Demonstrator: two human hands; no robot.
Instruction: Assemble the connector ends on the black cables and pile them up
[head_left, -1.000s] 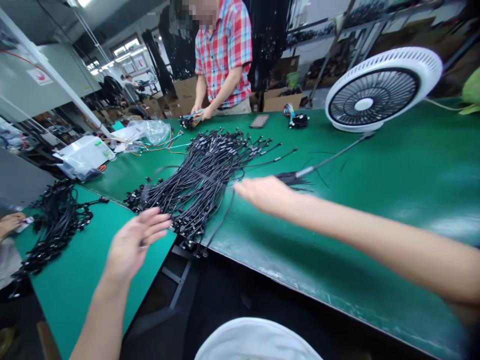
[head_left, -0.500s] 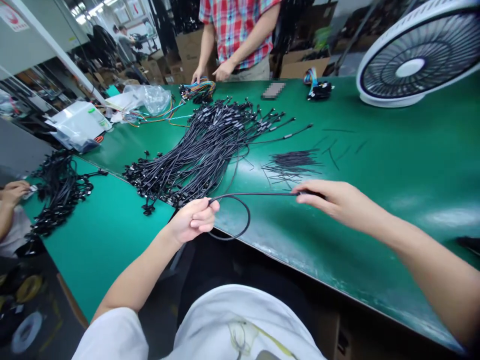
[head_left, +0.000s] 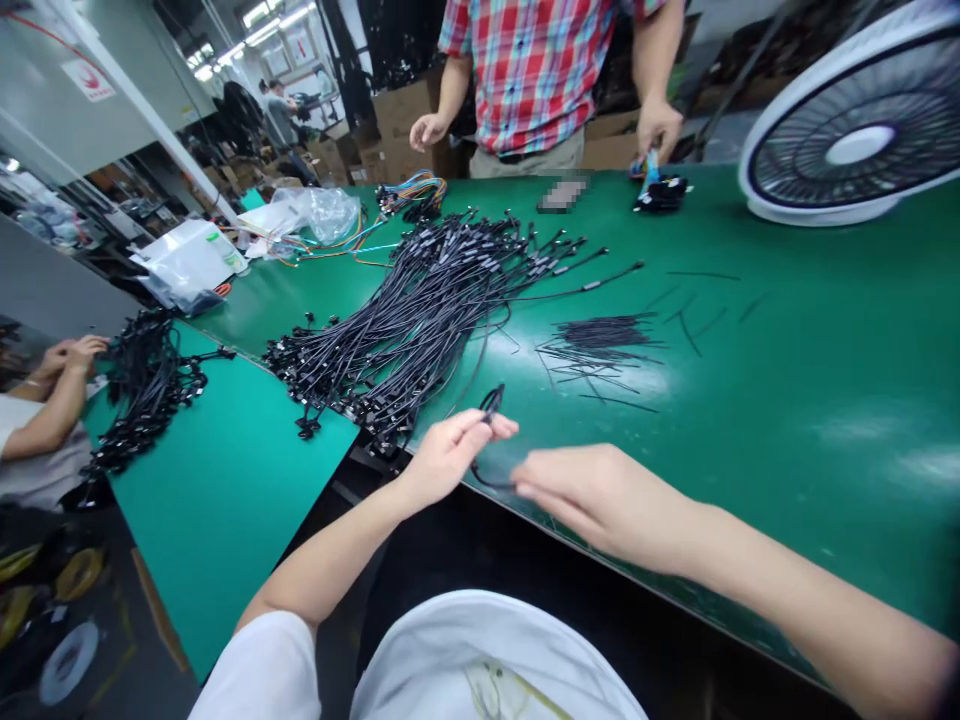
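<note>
1. Two hands of mine are working on one black cable above the near edge of the green table.
2. My left hand is closing thumb and fingers around the cable, and a small loop is standing up above my fingertips.
3. My right hand is pinching with its fingertips drawn together; the cable is curving below my left hand and reaching those fingertips, though blur is hiding the exact grip.
4. Just beyond my hands, thin black strips are lying in a loose stack, with a few scattered to the right.
5. To the left of that stack, a big pile of black cables is spreading across the table, its near ends reaching the edge.
6. Across from me, a co-worker in a checked shirt is touching a bundle of coloured wires with one hand.
7. On my far left, another person's hands are working beside a second cable heap.
8. At the right, a white fan is standing on the table.
</note>
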